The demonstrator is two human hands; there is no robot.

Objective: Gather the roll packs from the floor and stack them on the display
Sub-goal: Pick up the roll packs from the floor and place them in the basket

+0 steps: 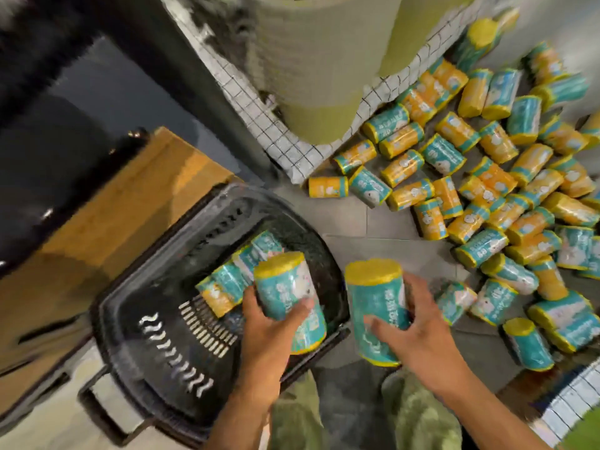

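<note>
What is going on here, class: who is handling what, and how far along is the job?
A person stands over a black basket. The left hand grips the left-hand pack over the basket, perhaps with a second one under it. The right hand grips the right-hand pack just beside the basket. A few basket packs already lie inside. Many floor packs lie scattered on the floor to the right, so most of the gathering is not yet done.

Arms forward, left grip (268, 324) and right grip (422, 329) curled.
</note>
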